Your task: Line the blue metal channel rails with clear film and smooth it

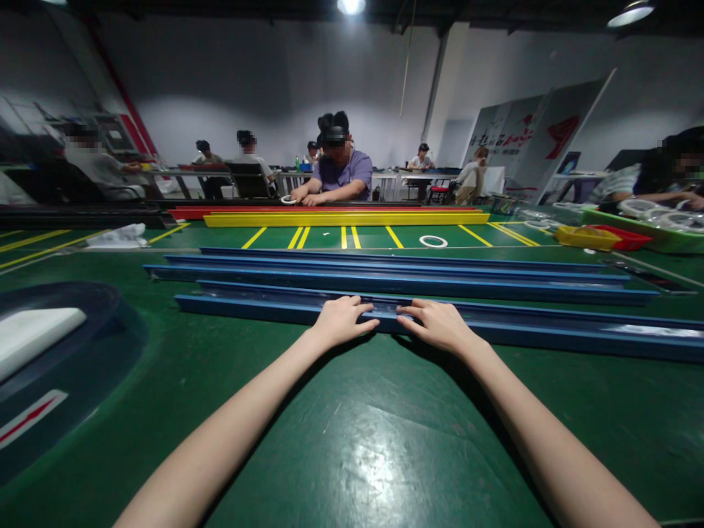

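My left hand [345,320] and my right hand [434,323] lie close together on a long blue U-shaped channel rail [258,311]. Both hands have their fingers over its near wall and inside the channel. The thumbs press on the side facing me, so each hand grips that wall. A small gap separates the two hands, and the rail runs on past the right edge of view. Just beyond it, roughly parallel, lie more blue channel rails [396,281]. What the fingertips touch inside the channel is hard to make out.
Green table [352,440] with yellow tape lines. Left is a dark round base [118,323] with a white block [38,334]. Farther back are a white ring [433,241], a yellow rail [341,219], red rails, and a person [344,169] holding a ring. Trays [588,237] and a phone [652,277] lie right.
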A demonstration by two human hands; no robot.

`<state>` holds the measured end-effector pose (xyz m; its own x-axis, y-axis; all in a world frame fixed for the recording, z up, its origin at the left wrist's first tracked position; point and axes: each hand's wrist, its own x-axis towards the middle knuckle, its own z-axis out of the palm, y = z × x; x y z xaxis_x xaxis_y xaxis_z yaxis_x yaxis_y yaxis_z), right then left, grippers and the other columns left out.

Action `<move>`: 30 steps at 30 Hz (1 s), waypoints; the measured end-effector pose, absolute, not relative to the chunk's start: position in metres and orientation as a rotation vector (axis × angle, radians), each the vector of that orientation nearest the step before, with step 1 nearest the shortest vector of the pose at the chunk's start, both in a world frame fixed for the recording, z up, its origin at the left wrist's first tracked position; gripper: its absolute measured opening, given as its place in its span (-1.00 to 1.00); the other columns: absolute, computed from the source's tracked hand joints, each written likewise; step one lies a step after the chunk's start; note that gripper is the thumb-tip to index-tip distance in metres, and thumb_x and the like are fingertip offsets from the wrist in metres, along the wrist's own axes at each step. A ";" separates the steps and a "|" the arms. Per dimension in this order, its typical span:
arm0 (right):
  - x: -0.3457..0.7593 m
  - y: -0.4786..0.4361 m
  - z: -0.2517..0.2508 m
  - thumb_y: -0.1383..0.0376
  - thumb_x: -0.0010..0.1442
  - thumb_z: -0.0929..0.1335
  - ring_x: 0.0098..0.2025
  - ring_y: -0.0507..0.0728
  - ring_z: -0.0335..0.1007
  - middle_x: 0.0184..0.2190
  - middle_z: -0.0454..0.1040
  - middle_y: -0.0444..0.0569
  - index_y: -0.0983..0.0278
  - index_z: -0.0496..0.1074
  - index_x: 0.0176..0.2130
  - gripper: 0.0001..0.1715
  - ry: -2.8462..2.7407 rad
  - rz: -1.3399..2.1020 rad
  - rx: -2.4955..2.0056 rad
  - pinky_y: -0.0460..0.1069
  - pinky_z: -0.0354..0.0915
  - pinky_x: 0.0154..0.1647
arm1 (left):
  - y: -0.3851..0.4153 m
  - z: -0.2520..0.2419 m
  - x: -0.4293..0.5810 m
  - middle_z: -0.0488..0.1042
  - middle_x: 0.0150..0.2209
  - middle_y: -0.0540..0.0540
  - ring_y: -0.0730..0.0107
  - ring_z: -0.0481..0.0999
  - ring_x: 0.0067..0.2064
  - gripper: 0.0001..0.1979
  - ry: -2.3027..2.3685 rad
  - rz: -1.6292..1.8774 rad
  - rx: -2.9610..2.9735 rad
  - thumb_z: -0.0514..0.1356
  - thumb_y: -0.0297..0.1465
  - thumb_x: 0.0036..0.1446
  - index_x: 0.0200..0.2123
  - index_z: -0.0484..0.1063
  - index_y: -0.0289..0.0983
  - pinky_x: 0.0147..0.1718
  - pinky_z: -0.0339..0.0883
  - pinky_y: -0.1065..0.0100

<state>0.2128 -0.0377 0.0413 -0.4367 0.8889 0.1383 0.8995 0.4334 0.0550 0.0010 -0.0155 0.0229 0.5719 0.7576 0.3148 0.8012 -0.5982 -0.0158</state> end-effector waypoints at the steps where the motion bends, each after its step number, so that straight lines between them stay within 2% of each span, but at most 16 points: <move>1: 0.212 -0.038 0.041 0.00 0.17 0.00 -0.20 0.07 0.32 -0.20 0.39 -0.02 0.14 0.33 -0.05 -0.43 -2.582 -0.182 -1.617 -0.11 0.11 -0.34 | -0.015 0.023 0.001 0.40 -0.24 -0.05 0.33 0.39 -0.21 -0.56 -1.322 -0.420 -2.647 -0.09 -0.06 0.08 -0.08 0.32 -0.13 -0.36 0.23 0.41; 18: 0.196 -0.033 0.041 -0.02 0.17 -0.02 -0.20 0.08 0.32 -0.18 0.40 -0.03 0.13 0.31 -0.04 -0.41 -2.595 -0.176 -1.598 -0.11 0.11 -0.35 | -0.015 0.021 0.001 0.39 -0.23 -0.06 0.33 0.39 -0.21 -0.55 -1.302 -0.434 -2.645 -0.10 -0.06 0.09 -0.07 0.31 -0.14 -0.35 0.23 0.40; 23: 0.192 -0.029 0.036 0.07 0.21 -0.03 -0.26 0.03 0.32 -0.28 0.41 -0.06 0.18 0.38 -0.22 -0.44 -2.533 -0.296 -1.594 -0.12 0.05 -0.42 | -0.015 0.020 0.001 0.39 -0.24 -0.05 0.34 0.38 -0.22 -0.56 -1.291 -0.441 -2.622 -0.10 -0.06 0.09 -0.07 0.31 -0.13 -0.36 0.24 0.41; 30: 0.185 -0.028 0.033 0.13 0.21 -0.01 -0.36 0.03 0.30 -0.43 0.42 -0.04 0.26 0.32 -0.39 -0.52 -2.319 -0.511 -1.632 -0.10 -0.07 -0.50 | -0.015 0.015 0.001 0.39 -0.26 -0.07 0.32 0.37 -0.22 -0.57 -1.263 -0.498 -2.576 -0.09 -0.06 0.09 -0.15 0.35 -0.18 -0.37 0.23 0.39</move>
